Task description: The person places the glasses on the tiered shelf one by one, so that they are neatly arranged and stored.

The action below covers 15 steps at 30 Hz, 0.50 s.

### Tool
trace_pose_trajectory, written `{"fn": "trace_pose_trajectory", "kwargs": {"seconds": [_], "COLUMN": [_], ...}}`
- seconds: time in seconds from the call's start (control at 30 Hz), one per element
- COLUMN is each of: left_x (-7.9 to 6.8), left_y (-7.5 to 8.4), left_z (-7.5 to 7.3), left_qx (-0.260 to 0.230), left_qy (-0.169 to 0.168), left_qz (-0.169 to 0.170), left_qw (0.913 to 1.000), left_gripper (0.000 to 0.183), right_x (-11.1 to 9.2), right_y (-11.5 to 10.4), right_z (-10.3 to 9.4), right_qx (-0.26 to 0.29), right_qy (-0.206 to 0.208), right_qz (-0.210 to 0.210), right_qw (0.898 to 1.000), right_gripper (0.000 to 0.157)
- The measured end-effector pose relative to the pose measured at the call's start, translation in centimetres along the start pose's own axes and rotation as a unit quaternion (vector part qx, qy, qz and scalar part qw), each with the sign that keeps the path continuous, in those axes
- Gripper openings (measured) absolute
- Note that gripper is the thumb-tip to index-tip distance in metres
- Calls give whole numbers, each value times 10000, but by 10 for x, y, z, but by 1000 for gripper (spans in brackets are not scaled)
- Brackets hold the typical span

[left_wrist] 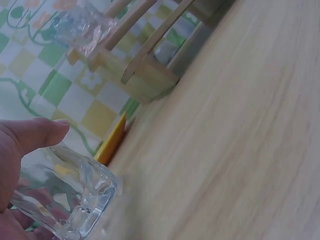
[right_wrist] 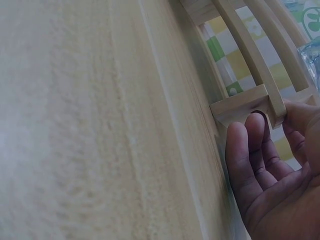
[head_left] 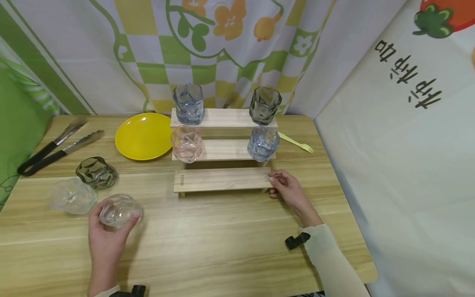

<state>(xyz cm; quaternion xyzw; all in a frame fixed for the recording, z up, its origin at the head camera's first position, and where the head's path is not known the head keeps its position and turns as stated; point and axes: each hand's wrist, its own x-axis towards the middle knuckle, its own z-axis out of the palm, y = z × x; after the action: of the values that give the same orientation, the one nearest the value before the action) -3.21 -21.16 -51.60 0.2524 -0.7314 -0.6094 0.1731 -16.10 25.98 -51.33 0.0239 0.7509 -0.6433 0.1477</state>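
My left hand (head_left: 107, 241) grips a clear rippled glass (head_left: 119, 211) around its sides, at the front left of the table. In the left wrist view the glass (left_wrist: 82, 200) is tilted, its base close over the tabletop. Beside it are another clear glass (head_left: 74, 197) and a dark grey glass (head_left: 97, 173). My right hand (head_left: 293, 196) pinches the right end of the lowest step (head_left: 222, 180) of a three-step wooden stand, thumb on top and fingers underneath. On the middle step are a pink glass (head_left: 186, 144) and a blue glass (head_left: 263, 143).
On the top step stand a blue glass (head_left: 189, 104) and a dark grey glass (head_left: 265, 105). A yellow plate (head_left: 144, 137) lies left of the stand, with black-handled tongs (head_left: 55, 150) farther left. A light green fork (head_left: 297, 143) lies to the right. Curtains and a white wall border the table.
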Motion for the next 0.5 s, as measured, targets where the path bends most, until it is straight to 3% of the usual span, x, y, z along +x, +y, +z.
{"fn": "trace_pose_trajectory", "kwargs": {"seconds": [0.13, 0.27, 0.37, 0.5], "left_x": [-12, -23, -28, -34], "left_y": [16, 35, 48, 60], "left_z": [17, 42, 64, 92], "left_qx": [186, -3, 53, 63], "left_qy": [-514, -1119, -1589, -2245], "left_qz": [261, 680, 1092, 1590], "left_qw": [9982, 9914, 9812, 9614], "left_gripper": [89, 87, 86, 86], "right_x": [-1, 0, 0, 0], "right_y": [0, 0, 0, 0], "right_z": [0, 0, 0, 1], "right_qx": [8, -54, -64, -55], "right_qy": [5, 3, 28, 24], "right_qz": [8, -2, 1, 22], "right_qw": [10000, 10000, 10000, 10000], "right_gripper": [34, 35, 35, 35]}}
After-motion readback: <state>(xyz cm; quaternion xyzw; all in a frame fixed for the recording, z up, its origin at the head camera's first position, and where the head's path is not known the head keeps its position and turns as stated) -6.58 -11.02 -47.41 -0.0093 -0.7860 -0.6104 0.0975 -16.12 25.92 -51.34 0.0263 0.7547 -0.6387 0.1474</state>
